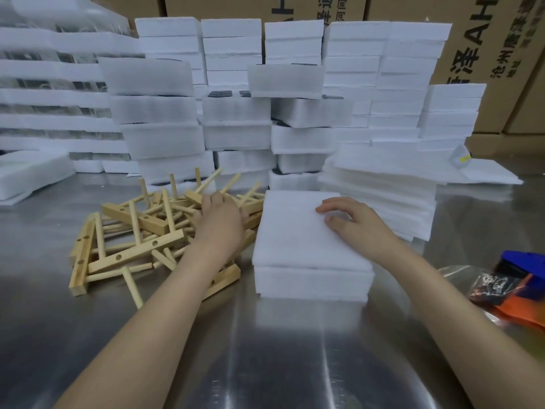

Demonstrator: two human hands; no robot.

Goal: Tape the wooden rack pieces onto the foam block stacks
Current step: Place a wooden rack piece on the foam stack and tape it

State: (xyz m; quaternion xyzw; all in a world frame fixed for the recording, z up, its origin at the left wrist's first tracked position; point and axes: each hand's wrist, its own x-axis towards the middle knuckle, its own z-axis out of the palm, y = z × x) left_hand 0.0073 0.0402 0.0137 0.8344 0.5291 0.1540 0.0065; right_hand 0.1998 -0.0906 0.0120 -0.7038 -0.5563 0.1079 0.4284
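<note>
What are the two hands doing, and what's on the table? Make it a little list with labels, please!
left hand: reaching into the wooden pieces; grip unclear
right hand: resting on the foam stack, fingers relaxed
foam stack: two white blocks, nearest the person
wooden pieces: loose heap beside the stack, on its left
table: shiny metal
background: many more foam stacks, cardboard boxes

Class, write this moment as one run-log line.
stage: pick-up | left hand: among wooden rack pieces, grasp hidden | right hand: rests on foam block stack | taping: not yet done
</note>
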